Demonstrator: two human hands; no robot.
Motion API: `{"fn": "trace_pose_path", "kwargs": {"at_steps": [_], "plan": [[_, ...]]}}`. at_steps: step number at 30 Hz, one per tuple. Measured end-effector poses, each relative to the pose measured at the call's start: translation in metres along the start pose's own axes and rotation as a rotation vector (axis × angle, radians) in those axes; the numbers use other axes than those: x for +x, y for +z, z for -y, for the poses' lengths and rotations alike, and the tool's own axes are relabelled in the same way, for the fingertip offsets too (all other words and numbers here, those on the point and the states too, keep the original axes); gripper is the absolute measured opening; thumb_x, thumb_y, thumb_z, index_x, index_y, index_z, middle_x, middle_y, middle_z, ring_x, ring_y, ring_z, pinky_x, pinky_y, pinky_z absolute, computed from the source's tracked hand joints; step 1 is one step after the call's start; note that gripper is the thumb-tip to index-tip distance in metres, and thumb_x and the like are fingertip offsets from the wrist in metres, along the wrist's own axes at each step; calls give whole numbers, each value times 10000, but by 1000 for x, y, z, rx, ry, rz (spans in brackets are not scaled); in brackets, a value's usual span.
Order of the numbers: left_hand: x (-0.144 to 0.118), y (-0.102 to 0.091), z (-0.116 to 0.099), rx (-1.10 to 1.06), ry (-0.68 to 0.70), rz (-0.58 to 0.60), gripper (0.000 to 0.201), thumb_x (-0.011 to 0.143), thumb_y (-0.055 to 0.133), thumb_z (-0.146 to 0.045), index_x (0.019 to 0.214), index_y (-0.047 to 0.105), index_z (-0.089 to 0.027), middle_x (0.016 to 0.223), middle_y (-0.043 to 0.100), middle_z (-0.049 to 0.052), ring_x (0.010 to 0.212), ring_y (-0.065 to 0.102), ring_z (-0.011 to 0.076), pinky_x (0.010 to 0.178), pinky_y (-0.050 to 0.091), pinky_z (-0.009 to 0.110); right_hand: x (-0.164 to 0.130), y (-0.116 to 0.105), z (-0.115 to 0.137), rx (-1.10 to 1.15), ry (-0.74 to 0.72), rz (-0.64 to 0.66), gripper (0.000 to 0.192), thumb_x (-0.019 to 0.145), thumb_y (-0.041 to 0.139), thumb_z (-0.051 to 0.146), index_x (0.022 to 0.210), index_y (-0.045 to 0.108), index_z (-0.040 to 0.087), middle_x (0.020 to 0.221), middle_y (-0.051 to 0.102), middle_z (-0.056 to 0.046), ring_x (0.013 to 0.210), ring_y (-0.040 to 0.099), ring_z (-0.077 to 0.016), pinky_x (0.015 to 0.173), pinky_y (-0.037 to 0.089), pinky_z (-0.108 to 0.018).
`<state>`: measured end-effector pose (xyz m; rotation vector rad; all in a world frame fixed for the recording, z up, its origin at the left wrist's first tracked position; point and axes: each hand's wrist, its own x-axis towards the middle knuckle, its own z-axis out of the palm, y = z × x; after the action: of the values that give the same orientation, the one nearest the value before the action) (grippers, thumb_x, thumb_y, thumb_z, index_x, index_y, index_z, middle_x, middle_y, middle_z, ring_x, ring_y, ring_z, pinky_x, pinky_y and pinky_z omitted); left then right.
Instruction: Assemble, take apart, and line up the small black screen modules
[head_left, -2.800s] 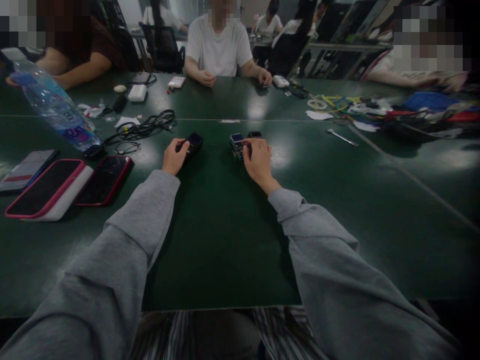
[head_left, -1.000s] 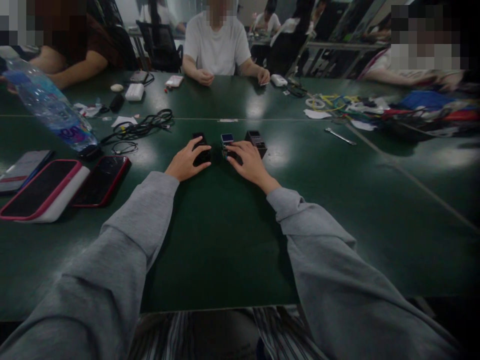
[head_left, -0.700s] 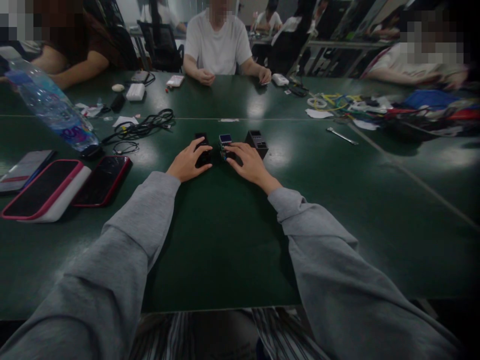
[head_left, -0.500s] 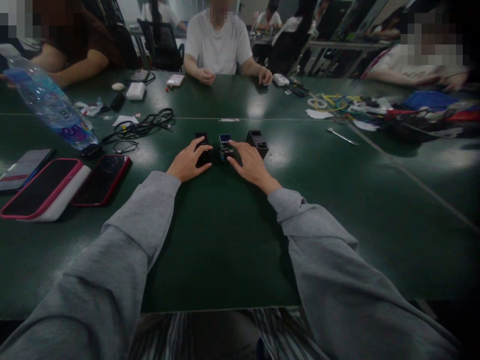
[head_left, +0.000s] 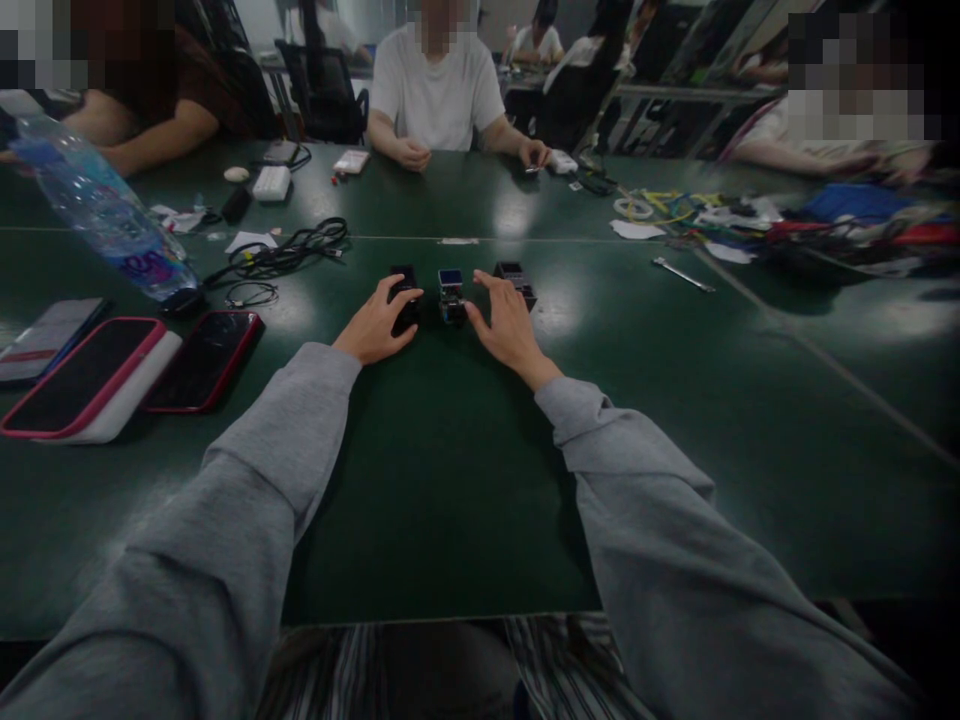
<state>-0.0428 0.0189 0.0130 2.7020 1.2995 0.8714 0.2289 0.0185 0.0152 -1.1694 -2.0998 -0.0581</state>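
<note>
My left hand (head_left: 376, 322) rests over a small black block-shaped part (head_left: 405, 312), fingers apart and curved across it. Its thumb lies near the block's lower right side, and the fingers hide part of the block. Just right of that stands a small electronic module (head_left: 451, 297) with a bluish screen on top and bare circuitry below. My right hand (head_left: 508, 328) is open, its thumb tip close to the module's right side; whether it touches I cannot tell. Behind the right hand sits a black box-shaped housing (head_left: 516, 275) with openings in its face, partly hidden by the fingers.
On the green table (head_left: 450, 480), a water bottle (head_left: 105, 210), phones (head_left: 204, 360) and black cables (head_left: 292, 250) lie left. Right are a wrench (head_left: 682, 274) and a heap of coloured wires and bags (head_left: 862, 215). A person in a white shirt (head_left: 437, 90) sits opposite.
My right hand has come off the module, its fingers now raised to the right toward the black housing. My left hand has barely shifted. Opposite, the person's hand has moved slightly.
</note>
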Motion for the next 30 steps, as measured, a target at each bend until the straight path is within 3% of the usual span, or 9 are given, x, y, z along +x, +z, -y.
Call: {"fn": "trace_pose_path", "kwargs": {"at_steps": [5, 9, 13, 19, 24, 30], "plan": [[0, -5, -4, 61, -26, 9, 607, 879, 684, -351, 1424, 435, -256, 1535, 344, 151, 1400, 445, 387, 1119, 435, 582, 0, 0, 0, -4, 15, -7, 558, 1054, 339, 506, 1506, 390, 181, 1426, 549, -140, 1337, 491, -309, 1105, 421, -556], [2, -2, -17, 76, -143, -16, 601, 867, 713, -430, 1385, 469, -248, 1518, 376, 163, 1366, 479, 415, 1078, 455, 629, 0, 0, 0, -11, 1, -24, 551, 1054, 345, 488, 1484, 415, 151, 1407, 559, -150, 1325, 500, -301, 1103, 430, -525], [5, 6, -34, 4, -294, -43, 550, 884, 700, -330, 1370, 467, -222, 1566, 313, 175, 1308, 553, 401, 1034, 530, 583, 0, 0, 0, -17, 18, -8, 547, 1052, 339, 483, 1495, 403, 168, 1405, 555, -148, 1336, 493, -306, 1115, 419, -540], [6, 16, -44, -80, -368, -91, 568, 888, 668, -205, 1409, 443, -224, 1637, 224, 172, 1375, 499, 411, 1084, 503, 604, 1, 2, -2, -2, 0, -18, 552, 1042, 348, 465, 1492, 396, 149, 1402, 551, -158, 1339, 487, -306, 1128, 412, -532], [4, 28, -32, -186, -357, -202, 579, 897, 662, -240, 1433, 446, -217, 1667, 201, 151, 1506, 311, 401, 1195, 382, 596, 2, 1, -1, 4, 9, -12, 546, 1034, 354, 452, 1493, 391, 160, 1396, 551, -157, 1334, 487, -310, 1125, 415, -542], [7, 27, -28, -244, -222, -324, 692, 964, 570, -471, 1561, 309, -240, 1707, 114, 114, 1565, 154, 357, 1268, 204, 567, 2, 1, -1, 5, 14, -14, 536, 1026, 366, 427, 1487, 393, 154, 1401, 542, -159, 1339, 478, -309, 1135, 406, -541]]}}
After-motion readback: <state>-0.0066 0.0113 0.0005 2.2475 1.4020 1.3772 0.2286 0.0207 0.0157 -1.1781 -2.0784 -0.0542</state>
